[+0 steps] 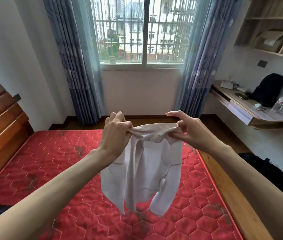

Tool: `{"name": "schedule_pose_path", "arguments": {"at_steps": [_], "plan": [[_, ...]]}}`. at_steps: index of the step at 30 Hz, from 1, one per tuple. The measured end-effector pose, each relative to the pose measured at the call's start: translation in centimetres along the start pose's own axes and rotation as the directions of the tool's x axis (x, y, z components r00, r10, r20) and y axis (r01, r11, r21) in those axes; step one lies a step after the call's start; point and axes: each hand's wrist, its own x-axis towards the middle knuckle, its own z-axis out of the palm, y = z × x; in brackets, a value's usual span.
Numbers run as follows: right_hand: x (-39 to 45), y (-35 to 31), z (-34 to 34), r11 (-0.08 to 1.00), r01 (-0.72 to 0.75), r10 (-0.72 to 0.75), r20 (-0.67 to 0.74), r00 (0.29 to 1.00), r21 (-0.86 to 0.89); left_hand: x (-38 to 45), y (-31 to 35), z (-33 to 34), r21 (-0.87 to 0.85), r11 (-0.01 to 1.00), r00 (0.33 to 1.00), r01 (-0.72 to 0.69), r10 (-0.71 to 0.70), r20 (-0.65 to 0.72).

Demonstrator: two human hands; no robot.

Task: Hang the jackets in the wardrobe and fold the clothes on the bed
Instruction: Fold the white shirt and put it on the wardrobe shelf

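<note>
My hands, left hand [115, 134] and right hand [187, 132], hold the pale long-sleeved top [142, 168] between them, above the red quilted mattress [50, 161]. The wooden headboard [0, 122] stands to my left. Beyond the bed is the barred window [143, 30], between blue curtains [73, 58]. On my right, the wall-mounted wooden desk [258, 115] carries a black backpack [268, 89] and a clear plastic bottle [281, 102]; wooden shelves [275, 19] hang above it.

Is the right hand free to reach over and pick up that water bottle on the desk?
Probably not as things stand. The right hand pinches the collar of the white garment that both hands hold up over the bed, and the water bottle stands well off on the desk, beyond the bed's edge.
</note>
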Motion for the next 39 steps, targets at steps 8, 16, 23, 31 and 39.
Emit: {"name": "schedule_pose_path", "arguments": {"at_steps": [8,16,23,31,39], "plan": [[0.8,-0.8,0.1,0.992,-0.108,0.115,-0.117,0.986,0.065,1.6,-0.5,-1.9,-0.206,0.939,0.905,0.277,-0.183,0.383],[0.6,-1.5,-1.5,0.994,-0.111,0.110,-0.111,0.988,0.000,1.1,-4.0,-3.7,-0.406,0.700,0.552,0.587,0.020,0.834],[0.7,0.2,-2.1,0.966,-0.256,0.209,0.452,0.867,0.044,1.0,-5.9,-0.9,-0.279,0.920,0.735,0.276,-0.015,0.677],[1.1,6.5,-1.4,0.952,-0.279,0.256,0.175,0.951,0.127,-0.2,-7.9,0.4,-0.468,0.663,0.645,0.584,-0.031,0.763],[2.9,8.9,0.0,0.980,-0.150,0.087,-0.404,0.911,-0.128,1.8,-11.3,1.7,-0.332,0.895,0.926,0.299,-0.189,0.325]]}}
